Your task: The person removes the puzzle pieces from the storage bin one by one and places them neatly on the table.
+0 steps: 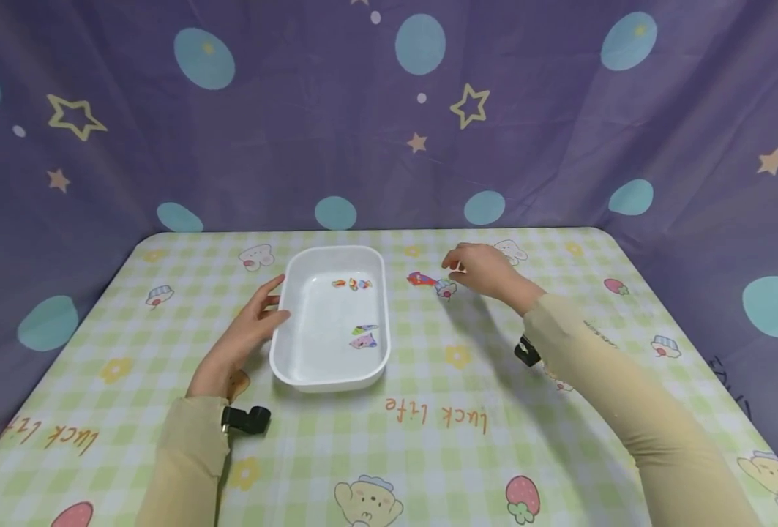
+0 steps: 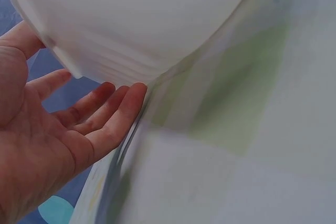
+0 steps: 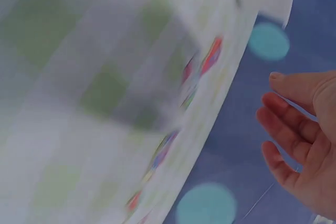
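A white rectangular tub (image 1: 329,373) stands on the table, left of centre. My left hand (image 1: 249,326) rests against its left side; in the left wrist view the fingers (image 2: 123,116) are extended along the outer wall. Small colourful pieces (image 1: 364,341) lie on the tub's floor, in a back group and a front pair. My right hand (image 1: 484,269) hovers over the table to the tub's right, fingers loosely bent and holding nothing. Beside its fingertips lies a red and purple flat piece (image 1: 420,279). Several colourful shapes (image 3: 211,56) appear blurred in the right wrist view.
A green-and-white checked cloth (image 1: 441,468) with printed cartoons and lettering covers the table. Behind it hangs a purple curtain (image 1: 309,132) with stars and blue dots. Black wrist straps (image 1: 247,420) sit at both sleeves.
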`<state>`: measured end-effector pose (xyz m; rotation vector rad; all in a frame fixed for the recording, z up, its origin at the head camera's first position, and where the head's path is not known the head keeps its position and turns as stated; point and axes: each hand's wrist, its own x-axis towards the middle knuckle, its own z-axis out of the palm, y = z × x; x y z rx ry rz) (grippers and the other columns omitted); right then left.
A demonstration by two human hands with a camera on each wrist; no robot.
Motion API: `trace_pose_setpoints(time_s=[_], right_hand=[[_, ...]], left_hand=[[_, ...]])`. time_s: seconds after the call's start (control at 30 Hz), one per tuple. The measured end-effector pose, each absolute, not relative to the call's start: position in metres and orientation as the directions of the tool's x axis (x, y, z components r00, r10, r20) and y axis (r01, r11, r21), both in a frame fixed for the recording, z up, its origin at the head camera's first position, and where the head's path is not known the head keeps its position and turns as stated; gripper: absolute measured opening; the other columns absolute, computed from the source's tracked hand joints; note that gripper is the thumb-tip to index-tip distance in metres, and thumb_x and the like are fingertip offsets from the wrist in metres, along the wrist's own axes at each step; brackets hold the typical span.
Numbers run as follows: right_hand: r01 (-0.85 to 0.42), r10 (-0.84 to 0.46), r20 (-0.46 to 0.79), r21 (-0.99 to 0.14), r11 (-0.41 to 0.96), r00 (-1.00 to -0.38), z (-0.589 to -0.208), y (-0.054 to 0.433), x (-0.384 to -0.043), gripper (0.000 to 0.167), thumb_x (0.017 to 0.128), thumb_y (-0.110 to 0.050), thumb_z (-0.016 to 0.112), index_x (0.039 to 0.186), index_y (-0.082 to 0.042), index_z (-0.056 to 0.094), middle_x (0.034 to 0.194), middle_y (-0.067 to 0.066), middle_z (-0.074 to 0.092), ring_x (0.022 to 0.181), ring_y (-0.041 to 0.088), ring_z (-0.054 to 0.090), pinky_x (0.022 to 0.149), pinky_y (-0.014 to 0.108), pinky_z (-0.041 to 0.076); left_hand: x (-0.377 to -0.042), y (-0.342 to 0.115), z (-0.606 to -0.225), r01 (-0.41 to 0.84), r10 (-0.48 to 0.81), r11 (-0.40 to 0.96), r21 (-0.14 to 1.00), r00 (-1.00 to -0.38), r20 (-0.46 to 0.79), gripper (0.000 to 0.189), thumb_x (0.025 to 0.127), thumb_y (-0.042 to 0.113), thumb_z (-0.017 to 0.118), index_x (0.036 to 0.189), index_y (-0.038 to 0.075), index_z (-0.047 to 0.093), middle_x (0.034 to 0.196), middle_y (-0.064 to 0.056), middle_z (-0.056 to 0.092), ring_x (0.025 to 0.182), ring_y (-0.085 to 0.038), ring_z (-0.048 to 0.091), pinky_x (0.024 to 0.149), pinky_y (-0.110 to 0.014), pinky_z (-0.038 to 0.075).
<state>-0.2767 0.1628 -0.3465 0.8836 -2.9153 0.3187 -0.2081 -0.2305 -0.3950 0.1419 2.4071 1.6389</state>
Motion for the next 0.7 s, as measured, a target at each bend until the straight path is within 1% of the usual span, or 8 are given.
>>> trace_pose_setpoints(time_s=[0.2, 0.33, 0.47, 0.6, 0.7], right_hand=[[-0.642, -0.619, 0.172, -0.198, 0.741, -0.767, -0.340, 0.123, -0.269, 0.018, 0.082, -0.017, 0.066, 0.099, -0.013, 0.069, 0.091, 0.000, 0.063, 0.080, 0.015, 0.060, 0.069, 0.031, 0.048], [-0.690, -0.660, 0.201, -0.201, 0.695, -0.724, -0.336, 0.098, -0.263, 0.015, 0.082, -0.016, 0.066, 0.096, -0.014, 0.069, 0.091, -0.002, 0.063, 0.080, 0.013, 0.060, 0.070, 0.030, 0.048], [-0.728, -0.705, 0.182, -0.189, 0.659, -0.685, -0.335, 0.076, -0.256, 0.014, 0.082, -0.018, 0.067, 0.096, -0.016, 0.069, 0.092, -0.003, 0.063, 0.084, 0.012, 0.059, 0.073, 0.028, 0.048], [-0.774, -0.760, 0.150, -0.160, 0.613, -0.633, -0.338, 0.056, -0.250, 0.015, 0.081, -0.020, 0.067, 0.097, -0.017, 0.069, 0.092, -0.005, 0.064, 0.085, 0.010, 0.059, 0.076, 0.030, 0.046], [-0.792, -0.788, 0.095, -0.141, 0.594, -0.608, -0.343, 0.043, -0.244, 0.018, 0.081, -0.023, 0.067, 0.098, -0.019, 0.068, 0.093, -0.007, 0.064, 0.086, 0.009, 0.057, 0.078, 0.032, 0.044]], left_hand=[[-0.208, -0.231, -0.396, -0.056, 0.198, 0.371, 0.927, -0.970, -0.138, 0.070, 0.092, 0.023, 0.052, 0.146, 0.035, 0.008, 0.140, -0.019, 0.029, 0.120, -0.035, 0.041, 0.088, -0.041, 0.044], [-0.210, -0.231, -0.395, -0.049, 0.196, 0.374, 0.926, -0.972, -0.131, 0.070, 0.092, 0.023, 0.051, 0.146, 0.035, 0.008, 0.139, -0.019, 0.030, 0.120, -0.035, 0.041, 0.089, -0.041, 0.044], [-0.210, -0.232, -0.397, -0.042, 0.199, 0.373, 0.927, -0.972, -0.124, 0.070, 0.092, 0.022, 0.051, 0.146, 0.033, 0.009, 0.139, -0.020, 0.031, 0.118, -0.036, 0.042, 0.085, -0.036, 0.046], [-0.211, -0.232, -0.398, -0.042, 0.202, 0.373, 0.927, -0.971, -0.126, 0.070, 0.092, 0.022, 0.051, 0.146, 0.033, 0.009, 0.138, -0.020, 0.031, 0.117, -0.036, 0.043, 0.081, -0.033, 0.047], [-0.212, -0.232, -0.399, -0.045, 0.199, 0.373, 0.927, -0.972, -0.128, 0.070, 0.092, 0.023, 0.051, 0.146, 0.033, 0.009, 0.138, -0.020, 0.032, 0.117, -0.036, 0.044, 0.080, -0.031, 0.048]])
